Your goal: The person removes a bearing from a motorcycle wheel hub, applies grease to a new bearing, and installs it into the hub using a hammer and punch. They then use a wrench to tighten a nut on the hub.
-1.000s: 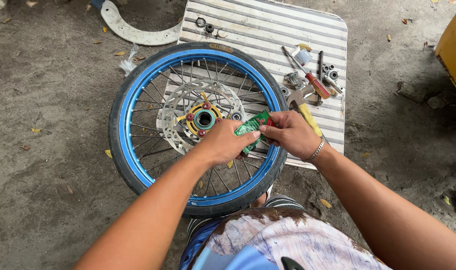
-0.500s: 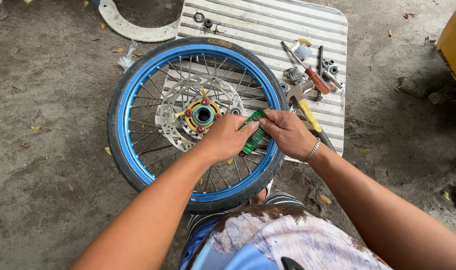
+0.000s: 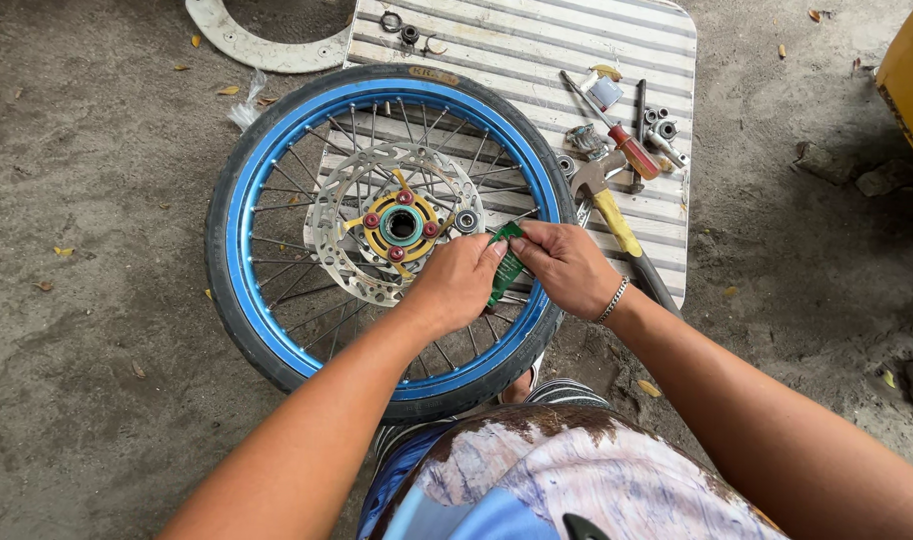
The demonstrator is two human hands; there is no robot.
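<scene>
Over the lower right spokes of the blue-rimmed wheel (image 3: pixel 277 215), we see the left hand (image 3: pixel 455 285) and right hand (image 3: pixel 567 268) closed together on a small green tube (image 3: pixel 505 268). The brake disc (image 3: pixel 337 215) lies left of it; a hammer (image 3: pixel 605 200) and screwdriver (image 3: pixel 622 145) rest on the striped board (image 3: pixel 537 50).

Wheel rim (image 3: pixel 239 215): blue painted or anodised metal, glossy. Tyre (image 3: pixel 220 300): matt black rubber. Spokes (image 3: pixel 297 210): thin bright metal. Brake disc (image 3: pixel 339 205): bare steel, dull satin, drilled. Hub carrier (image 3: pixel 377 238): yellow metal with red bolt heads. Green tube (image 3: pixel 505 268): glossy, soft plastic or foil. Board (image 3: pixel 537 50) under the wheel: ribbed pale sheet, matt. Screwdriver (image 3: pixel 632 152) near its right edge: red glossy plastic handle. Hammer (image 3: pixel 607 200): yellow handle, dull metal head. Ground (image 3: pixel 97 400): rough grey concrete.
</scene>
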